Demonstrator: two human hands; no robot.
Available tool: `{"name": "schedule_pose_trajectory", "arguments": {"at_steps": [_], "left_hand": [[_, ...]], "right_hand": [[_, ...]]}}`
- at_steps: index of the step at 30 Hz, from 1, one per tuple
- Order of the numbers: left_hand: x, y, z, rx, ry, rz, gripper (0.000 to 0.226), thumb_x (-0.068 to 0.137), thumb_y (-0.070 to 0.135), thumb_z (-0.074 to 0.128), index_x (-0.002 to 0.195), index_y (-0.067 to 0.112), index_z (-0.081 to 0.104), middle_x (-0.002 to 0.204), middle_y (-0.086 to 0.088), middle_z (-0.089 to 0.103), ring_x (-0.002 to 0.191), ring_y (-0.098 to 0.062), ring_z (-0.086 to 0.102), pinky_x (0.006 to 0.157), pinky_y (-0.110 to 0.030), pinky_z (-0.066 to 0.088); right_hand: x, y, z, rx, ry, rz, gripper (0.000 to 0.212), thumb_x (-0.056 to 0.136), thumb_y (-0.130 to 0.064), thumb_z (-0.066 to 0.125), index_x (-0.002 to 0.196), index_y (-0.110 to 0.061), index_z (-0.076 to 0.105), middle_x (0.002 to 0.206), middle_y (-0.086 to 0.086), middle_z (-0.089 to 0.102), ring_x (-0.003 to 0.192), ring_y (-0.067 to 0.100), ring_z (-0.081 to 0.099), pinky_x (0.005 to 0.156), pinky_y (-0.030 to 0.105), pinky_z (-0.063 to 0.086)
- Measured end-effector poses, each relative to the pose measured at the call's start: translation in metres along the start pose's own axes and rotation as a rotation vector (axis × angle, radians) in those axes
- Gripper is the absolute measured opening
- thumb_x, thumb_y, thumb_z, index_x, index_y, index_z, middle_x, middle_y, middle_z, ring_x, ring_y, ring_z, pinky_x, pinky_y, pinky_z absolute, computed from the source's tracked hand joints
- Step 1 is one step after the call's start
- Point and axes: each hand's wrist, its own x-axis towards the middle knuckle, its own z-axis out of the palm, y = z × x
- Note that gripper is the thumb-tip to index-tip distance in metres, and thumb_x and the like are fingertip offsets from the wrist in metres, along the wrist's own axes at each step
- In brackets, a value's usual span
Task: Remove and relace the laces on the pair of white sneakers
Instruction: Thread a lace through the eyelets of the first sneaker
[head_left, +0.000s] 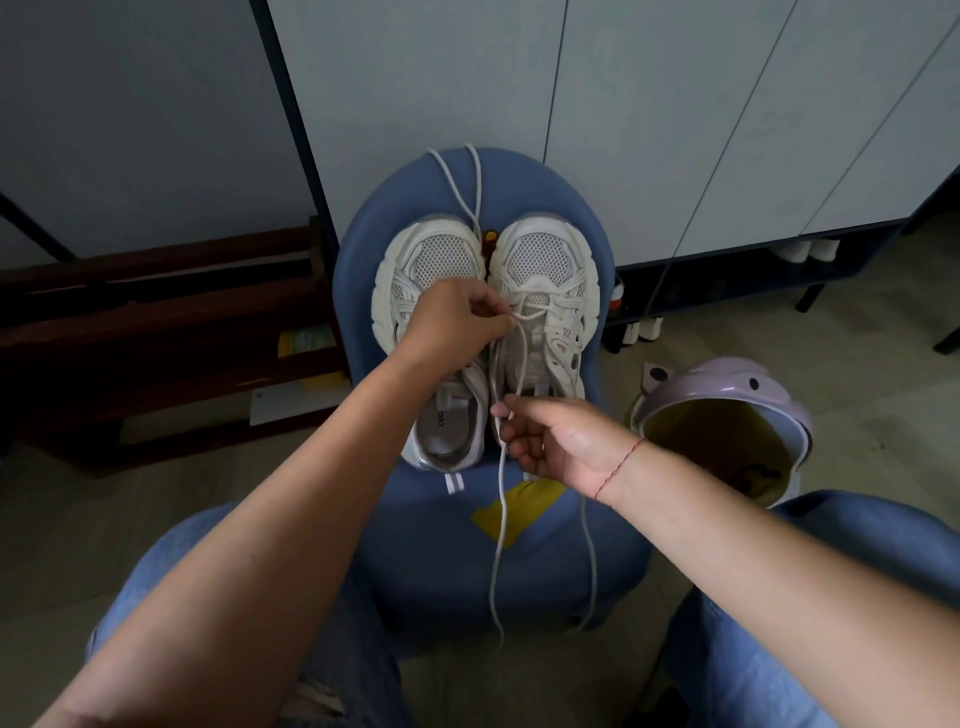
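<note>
We face pale cabinet doors (675, 104), with a blue stool (410, 551) on the floor between our knees. On the stool's seat the two white sneakers stand side by side, toes pointing away from us. The left sneaker (431, 254) and the right sneaker (545, 249) are touching along their inner sides. A loose lace (457, 176) lies over the stool's far rim and runs down between the toes.

Our left hand (457, 317) reaches across the left sneaker, fingers curled, pinching the threaded lace (519, 364) at the right sneaker's eyelets. Our right hand (556, 441) is at the heel end of the right sneaker. Its thumb and fingers are closed on the same lace, which runs taut between both hands. Below the right hand, the lace ends hang over the stool's near edge. A yellow patch (514, 506) shows on the stool's seat, and a purple bin (727, 384) sits just right of the stool.
</note>
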Motion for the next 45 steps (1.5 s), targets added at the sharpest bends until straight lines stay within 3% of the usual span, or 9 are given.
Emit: {"name": "schedule_pose_trajectory", "arguments": {"at_steps": [3, 11, 18, 28, 31, 36, 40, 42, 45], "left_hand": [[0.0, 0.0, 0.001, -0.014, 0.0, 0.006, 0.006, 0.086, 0.012, 0.074, 0.091, 0.014, 0.074, 0.074, 0.01, 0.064, 0.068, 0.003, 0.057, 0.061, -0.005, 0.044], [-0.001, -0.001, 0.004, -0.029, 0.026, -0.003, 0.01, 0.086, 0.01, 0.075, 0.096, 0.012, 0.076, 0.075, 0.012, 0.064, 0.069, 0.002, 0.057, 0.059, 0.0, 0.042], [0.0, -0.001, 0.002, -0.021, 0.022, -0.017, 0.016, 0.084, 0.01, 0.076, 0.1, 0.012, 0.073, 0.084, 0.001, 0.07, 0.077, -0.006, 0.063, 0.07, -0.013, 0.05], [-0.001, -0.001, 0.003, -0.021, 0.013, 0.013, 0.017, 0.086, 0.015, 0.077, 0.102, 0.012, 0.072, 0.081, 0.006, 0.067, 0.073, -0.001, 0.06, 0.062, -0.003, 0.046], [-0.007, 0.001, 0.001, -0.081, 0.005, 0.027, 0.019, 0.087, 0.02, 0.076, 0.103, 0.012, 0.072, 0.086, 0.001, 0.07, 0.076, -0.005, 0.063, 0.073, -0.015, 0.053], [-0.024, 0.015, -0.006, -0.143, 0.033, 0.155, 0.008, 0.094, 0.027, 0.067, 0.089, 0.021, 0.068, 0.079, 0.002, 0.068, 0.069, -0.003, 0.059, 0.069, -0.022, 0.05], [-0.043, 0.022, -0.004, -0.066, -0.158, 0.377, 0.026, 0.099, 0.032, 0.055, 0.109, 0.016, 0.073, 0.098, 0.001, 0.07, 0.098, -0.012, 0.063, 0.09, -0.027, 0.049], [-0.049, 0.021, 0.002, 0.016, -0.201, 0.487, 0.034, 0.097, 0.042, 0.048, 0.114, 0.024, 0.07, 0.105, 0.007, 0.064, 0.109, -0.011, 0.057, 0.1, -0.027, 0.041], [-0.049, 0.021, 0.003, 0.014, -0.242, 0.465, 0.036, 0.094, 0.049, 0.045, 0.108, 0.026, 0.068, 0.102, 0.011, 0.063, 0.108, -0.012, 0.054, 0.1, -0.029, 0.04]], "right_hand": [[0.003, 0.003, -0.001, 0.009, 0.044, -0.057, 0.026, 0.099, -0.022, 0.048, 0.079, -0.01, 0.062, 0.045, -0.002, 0.054, 0.037, 0.007, 0.046, 0.042, 0.016, 0.036], [-0.006, 0.006, -0.004, -0.397, 0.016, -0.093, 0.035, 0.101, -0.022, 0.044, 0.075, -0.009, 0.063, 0.044, -0.002, 0.054, 0.035, 0.008, 0.046, 0.04, 0.019, 0.034], [-0.009, 0.013, -0.005, -0.555, -0.04, -0.045, 0.038, 0.101, -0.022, 0.043, 0.073, -0.009, 0.064, 0.044, 0.0, 0.052, 0.033, 0.01, 0.041, 0.038, 0.02, 0.029], [-0.01, 0.003, -0.01, -0.659, -0.077, -0.054, 0.035, 0.101, -0.024, 0.044, 0.075, -0.012, 0.065, 0.046, -0.003, 0.053, 0.036, 0.006, 0.043, 0.041, 0.018, 0.032], [-0.016, -0.007, -0.01, -0.712, -0.086, -0.144, 0.03, 0.099, -0.024, 0.049, 0.079, -0.011, 0.067, 0.055, -0.002, 0.052, 0.042, 0.005, 0.042, 0.043, 0.015, 0.035], [-0.033, -0.031, -0.015, -0.596, -0.117, -0.338, 0.025, 0.097, -0.022, 0.051, 0.081, -0.013, 0.068, 0.07, 0.007, 0.053, 0.057, 0.007, 0.044, 0.052, 0.016, 0.039], [-0.046, -0.048, -0.025, -0.435, -0.143, -0.403, 0.025, 0.096, -0.018, 0.05, 0.077, -0.01, 0.066, 0.075, 0.013, 0.05, 0.051, 0.007, 0.042, 0.046, 0.016, 0.035], [-0.047, -0.051, -0.031, -0.42, -0.115, -0.407, 0.025, 0.096, -0.018, 0.05, 0.078, -0.009, 0.065, 0.077, 0.014, 0.049, 0.049, 0.007, 0.04, 0.044, 0.016, 0.033], [-0.048, -0.054, -0.038, -0.427, -0.085, -0.399, 0.023, 0.095, -0.018, 0.051, 0.079, -0.008, 0.065, 0.071, 0.009, 0.048, 0.049, 0.007, 0.039, 0.044, 0.016, 0.033]]}}
